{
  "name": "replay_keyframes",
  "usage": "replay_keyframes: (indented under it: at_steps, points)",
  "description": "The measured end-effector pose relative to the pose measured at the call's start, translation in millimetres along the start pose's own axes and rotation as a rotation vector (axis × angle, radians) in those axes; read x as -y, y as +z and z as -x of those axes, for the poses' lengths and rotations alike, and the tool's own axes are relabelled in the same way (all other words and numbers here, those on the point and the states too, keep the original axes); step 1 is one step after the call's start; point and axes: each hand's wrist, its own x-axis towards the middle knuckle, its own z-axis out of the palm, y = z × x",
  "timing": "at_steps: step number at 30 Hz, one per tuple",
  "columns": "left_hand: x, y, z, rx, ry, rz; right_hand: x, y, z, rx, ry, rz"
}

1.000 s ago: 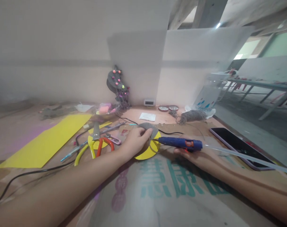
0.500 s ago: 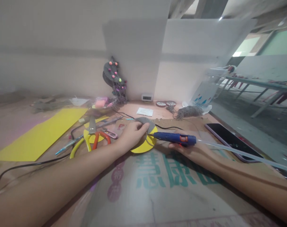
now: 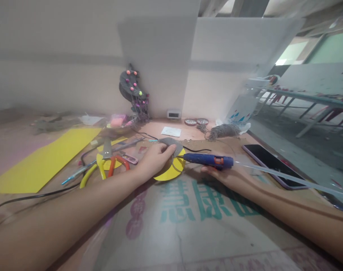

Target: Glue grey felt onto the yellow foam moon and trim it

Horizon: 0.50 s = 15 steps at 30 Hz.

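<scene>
I sit at a pinkish tabletop (image 3: 157, 124) against a plain pale wall (image 3: 157, 49), with a flattened sheet of brown cardboard (image 3: 149, 244) spread in front of me. Off to the right, past the table's edge, a long table (image 3: 304, 97) stands on a grey floor. My left hand (image 3: 156, 161) pinches a yellow disc (image 3: 168, 174) over the cardboard, thumb and fingers closed on it where a soft grey piece (image 3: 169, 141) covers its far part. My right hand (image 3: 229, 177) is wrapped around a blue plastic glue gun (image 3: 208, 160), a long translucent glue stick (image 3: 284, 177) trailing from its back; its thin nozzle seems to touch the disc, though blur hides the contact. To the left lie a flat, smooth yellow sheet (image 3: 49, 162) and tools with curved yellow handles (image 3: 88, 175) and looped orange handles (image 3: 125, 162). Near the wall are a fuzzy grey bundle of yarn (image 3: 224, 130) and a grey crescent (image 3: 129, 86) dotted with pink, orange and green balls. A dark-screened phone (image 3: 276, 167) lies by my right forearm. Large green characters (image 3: 209, 205) and purplish round stamps (image 3: 134, 227) are printed on the cardboard, too smeared for me to read; blue and red sailboats (image 3: 237, 116) decorate the pale bag (image 3: 243, 103) beside the yarn
</scene>
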Motion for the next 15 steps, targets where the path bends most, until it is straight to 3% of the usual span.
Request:
replay_keyframes:
  at_steps: [7, 15]
  points:
    - [0, -0.1, 0, -0.007, 0.0, -0.012, -22, 1, -4, 0.061, -0.028, 0.073]
    - [-3, -0.7, 0, 0.003, -0.015, -0.006, -8, -3, -2, -0.005, 0.033, 0.068]
